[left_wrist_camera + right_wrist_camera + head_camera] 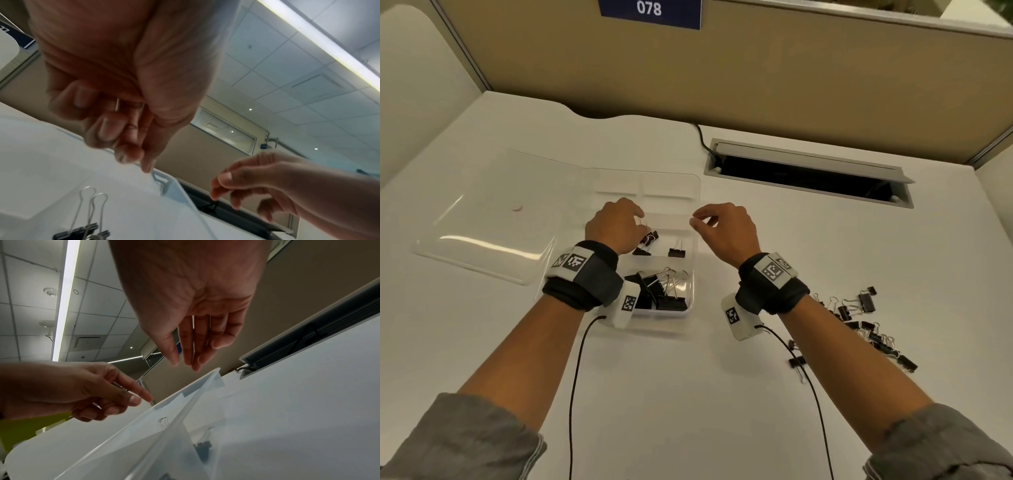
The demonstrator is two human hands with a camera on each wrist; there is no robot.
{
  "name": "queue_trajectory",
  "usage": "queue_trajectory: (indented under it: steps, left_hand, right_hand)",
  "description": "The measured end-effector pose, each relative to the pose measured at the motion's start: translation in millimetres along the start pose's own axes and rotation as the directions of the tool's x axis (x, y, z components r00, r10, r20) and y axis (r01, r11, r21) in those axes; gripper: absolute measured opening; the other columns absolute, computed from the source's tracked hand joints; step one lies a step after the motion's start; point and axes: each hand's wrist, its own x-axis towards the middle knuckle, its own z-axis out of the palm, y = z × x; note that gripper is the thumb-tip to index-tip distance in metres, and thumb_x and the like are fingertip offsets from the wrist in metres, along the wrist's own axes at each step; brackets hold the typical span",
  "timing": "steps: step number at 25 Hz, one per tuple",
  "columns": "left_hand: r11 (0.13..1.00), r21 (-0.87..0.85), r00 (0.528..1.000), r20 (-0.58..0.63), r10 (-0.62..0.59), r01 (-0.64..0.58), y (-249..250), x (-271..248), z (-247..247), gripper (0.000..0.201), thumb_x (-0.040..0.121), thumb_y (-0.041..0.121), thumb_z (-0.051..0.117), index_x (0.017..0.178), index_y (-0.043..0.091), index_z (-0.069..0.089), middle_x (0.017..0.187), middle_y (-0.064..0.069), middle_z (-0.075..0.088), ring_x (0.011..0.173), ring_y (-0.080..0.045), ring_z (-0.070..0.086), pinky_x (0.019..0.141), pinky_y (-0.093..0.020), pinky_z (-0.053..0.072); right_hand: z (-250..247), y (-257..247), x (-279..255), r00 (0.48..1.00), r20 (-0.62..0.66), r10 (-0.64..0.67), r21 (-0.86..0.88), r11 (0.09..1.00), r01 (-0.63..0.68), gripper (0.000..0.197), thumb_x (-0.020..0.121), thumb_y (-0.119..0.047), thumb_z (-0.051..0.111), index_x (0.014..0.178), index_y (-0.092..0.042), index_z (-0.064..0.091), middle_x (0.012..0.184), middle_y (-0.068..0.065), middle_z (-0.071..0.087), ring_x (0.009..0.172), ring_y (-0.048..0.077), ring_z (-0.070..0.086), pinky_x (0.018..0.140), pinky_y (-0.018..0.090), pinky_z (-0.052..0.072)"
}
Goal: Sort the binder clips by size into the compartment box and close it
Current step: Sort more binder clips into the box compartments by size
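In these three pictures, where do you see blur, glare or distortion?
Head view: wide-angle bending of the desk edges, and a glare streak on the clear lid. Left wrist view: the left hand is motion-blurred, and the ceiling light strip is overexposed. Right wrist view: the right hand is fairly sharp.

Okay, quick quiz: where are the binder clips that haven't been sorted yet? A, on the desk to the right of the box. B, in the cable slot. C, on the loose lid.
A: the unsorted clips lie in a scattered heap on the desk, right of the box.
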Motion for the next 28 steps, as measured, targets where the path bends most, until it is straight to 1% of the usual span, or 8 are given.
queue_trajectory:
  steps: [5, 8, 10, 12, 15, 19, 23, 28]
  left_hand:
    - [0.986, -0.134, 0.989, -0.129, 0.078, -0.095, 25.4, -43.4, 1.0, 0.020, 0.084, 0.037, 0.067, 0.101, 0.026, 0.069, 0.097, -0.004, 0.068, 0.097, -0.026, 0.062, 0.086, -0.041, 0.052]
    - [0.969, -0.188, 0.985, -0.091, 0.145, -0.160, 52.9, -78.5, 22.1, 0.020, 0.084, 0.041, 0.066, 0.098, 0.027, 0.070, 0.081, 0.003, 0.065, 0.090, -0.021, 0.063, 0.083, -0.039, 0.054]
    - [0.961, -0.176, 0.976, -0.022, 0.215, -0.215, 71.0, -98.8, 42.2, 0.024, 0.084, 0.043, 0.066, 0.102, 0.027, 0.068, 0.080, 0.005, 0.064, 0.090, -0.020, 0.062, 0.084, -0.039, 0.053]
    - [0.955, -0.109, 0.946, 0.145, 0.289, -0.275, 89.5, -117.3, 65.8, 0.031, 0.084, 0.046, 0.065, 0.109, 0.028, 0.064, 0.092, 0.004, 0.066, 0.097, -0.020, 0.061, 0.088, -0.039, 0.051]
    - [0.917, 0.056, 0.842, 0.422, 0.337, -0.395, 114.6, -140.8, 103.1, 0.051, 0.083, 0.049, 0.066, 0.129, 0.029, 0.053, 0.121, 0.003, 0.059, 0.113, -0.021, 0.055, 0.094, -0.037, 0.046]
    - [0.843, 0.149, 0.779, 0.491, 0.390, -0.516, 144.6, -170.0, 146.0, 0.066, 0.085, 0.044, 0.065, 0.143, 0.030, 0.037, 0.138, -0.002, 0.042, 0.129, -0.024, 0.039, 0.097, -0.041, 0.044]
    - [0.819, 0.212, 0.797, 0.449, 0.403, -0.533, 157.3, -185.7, 172.3, 0.054, 0.084, 0.037, 0.066, 0.134, 0.027, 0.049, 0.130, -0.002, 0.048, 0.124, -0.023, 0.042, 0.091, -0.039, 0.045]
    - [0.869, 0.154, 0.854, 0.330, 0.403, -0.470, 157.9, -188.0, 182.5, 0.026, 0.089, 0.022, 0.060, 0.115, 0.025, 0.065, 0.117, -0.001, 0.056, 0.109, -0.022, 0.054, 0.081, -0.034, 0.045]
  right_hand:
    - [-37.1, 31.4, -45.4, 1.000, 0.015, 0.018, -0.059, 0.998, -0.017, 0.020, 0.090, -0.038, 0.061, 0.100, -0.025, 0.073, 0.099, -0.010, 0.073, 0.082, 0.006, 0.065, 0.075, 0.028, 0.052]
    - [-64.3, 61.8, -79.2, 0.997, 0.021, 0.077, -0.104, 0.992, -0.074, 0.020, 0.088, -0.041, 0.061, 0.099, -0.027, 0.073, 0.098, -0.012, 0.072, 0.084, 0.006, 0.065, 0.075, 0.030, 0.053]
    - [-83.7, 84.0, -101.7, 0.992, 0.028, 0.120, -0.135, 0.984, -0.116, 0.021, 0.088, -0.041, 0.062, 0.101, -0.028, 0.072, 0.098, -0.010, 0.073, 0.085, 0.008, 0.066, 0.077, 0.032, 0.054]
    - [-105.2, 107.3, -126.7, 0.983, 0.069, 0.167, -0.146, 0.977, -0.156, 0.023, 0.088, -0.038, 0.064, 0.107, -0.026, 0.071, 0.102, -0.007, 0.072, 0.087, 0.010, 0.066, 0.082, 0.035, 0.054]
    - [-133.3, 138.3, -160.0, 0.952, 0.176, 0.250, -0.236, 0.950, -0.206, 0.033, 0.086, -0.038, 0.069, 0.117, -0.027, 0.066, 0.115, -0.005, 0.066, 0.101, 0.014, 0.063, 0.089, 0.038, 0.051]
    - [-160.6, 170.8, -191.2, 0.891, 0.299, 0.342, -0.357, 0.906, -0.228, 0.052, 0.079, -0.041, 0.075, 0.127, -0.033, 0.059, 0.142, -0.004, 0.050, 0.128, 0.019, 0.048, 0.102, 0.038, 0.042]
    - [-162.3, 188.1, -203.5, 0.880, 0.344, 0.328, -0.363, 0.911, -0.197, 0.061, 0.073, -0.039, 0.080, 0.130, -0.032, 0.057, 0.146, -0.003, 0.042, 0.128, 0.020, 0.047, 0.099, 0.036, 0.043]
    - [-146.8, 189.4, -204.8, 0.933, 0.278, 0.228, -0.373, 0.921, -0.114, 0.050, 0.082, -0.036, 0.073, 0.130, -0.028, 0.058, 0.139, -0.003, 0.046, 0.118, 0.019, 0.052, 0.092, 0.034, 0.047]
